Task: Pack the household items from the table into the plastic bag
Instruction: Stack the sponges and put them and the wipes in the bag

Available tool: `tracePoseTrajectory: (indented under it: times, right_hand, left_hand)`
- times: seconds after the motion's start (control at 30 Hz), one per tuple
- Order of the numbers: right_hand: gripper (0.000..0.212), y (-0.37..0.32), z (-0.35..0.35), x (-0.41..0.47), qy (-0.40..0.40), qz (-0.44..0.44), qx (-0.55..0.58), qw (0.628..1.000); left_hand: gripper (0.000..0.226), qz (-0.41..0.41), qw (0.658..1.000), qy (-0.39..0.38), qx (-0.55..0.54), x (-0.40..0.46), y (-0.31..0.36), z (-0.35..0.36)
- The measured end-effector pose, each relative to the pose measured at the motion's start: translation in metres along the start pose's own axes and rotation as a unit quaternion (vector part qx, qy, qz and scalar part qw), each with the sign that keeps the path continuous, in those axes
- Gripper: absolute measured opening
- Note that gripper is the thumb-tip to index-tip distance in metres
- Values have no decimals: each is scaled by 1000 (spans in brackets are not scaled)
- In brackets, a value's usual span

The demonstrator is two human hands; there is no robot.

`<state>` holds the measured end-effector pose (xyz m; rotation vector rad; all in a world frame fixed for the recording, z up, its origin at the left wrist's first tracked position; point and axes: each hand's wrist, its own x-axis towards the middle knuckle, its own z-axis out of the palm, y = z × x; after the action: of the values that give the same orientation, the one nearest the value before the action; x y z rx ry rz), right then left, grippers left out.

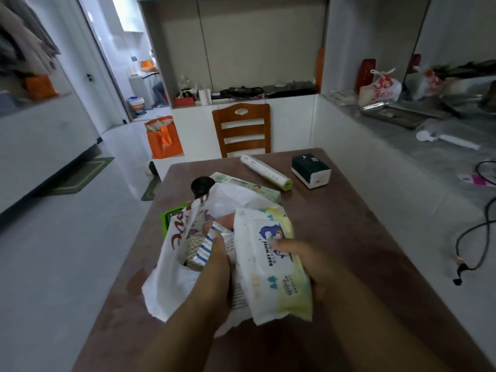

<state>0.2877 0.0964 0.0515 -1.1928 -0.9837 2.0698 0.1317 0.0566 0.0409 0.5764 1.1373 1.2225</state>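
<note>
Plastic bag [171, 267], contents mostly hidden

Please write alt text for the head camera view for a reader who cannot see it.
A right hand holds a baby wipes pack at the mouth of a white plastic bag, which the left hand holds open on a brown table. Beyond lie a white roll and a dark green box.

Two bare forearms, no sleeves, hands [217, 267] unadorned.
</note>
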Motion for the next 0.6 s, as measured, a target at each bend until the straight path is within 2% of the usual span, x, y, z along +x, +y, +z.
tracePoseTrajectory:
  times: [0.07, 0.13, 0.3, 0.37, 0.43, 0.5, 0.53, 0.6]
  right_hand:
    - [20, 2, 11, 13, 8, -6, 43, 999]
    - [18, 0, 22, 29, 10, -8, 73, 997]
    - [17, -18, 55, 80, 1, 9, 37, 999]
    - [25, -20, 69, 105, 12, 18, 1, 1000]
    - [57, -16, 75, 135, 59, 21, -115, 991]
    - [86, -5, 75, 159, 113, -10, -314, 943]
    - [86, -1, 75, 165, 141, -29, -390, 910]
    - [85, 6, 75, 170, 178, -40, -454, 872]
  left_hand:
    - [70, 11, 989, 59, 135, 4, 16, -24]
    - [81, -12, 966, 114, 233, 12, 28, -50]
    - [71, -46, 915, 171, 362, 39, 45, -91]
    - [70, -51, 898, 194, 391, 50, 48, -102]
    - [73, -73, 877, 196, 433, 53, 52, -109]
    - [77, -108, 838, 175, 505, 52, 52, -114]
    - [79, -127, 816, 157, 541, 50, 53, -115]
    - [83, -148, 786, 129, 586, 51, 55, -117]
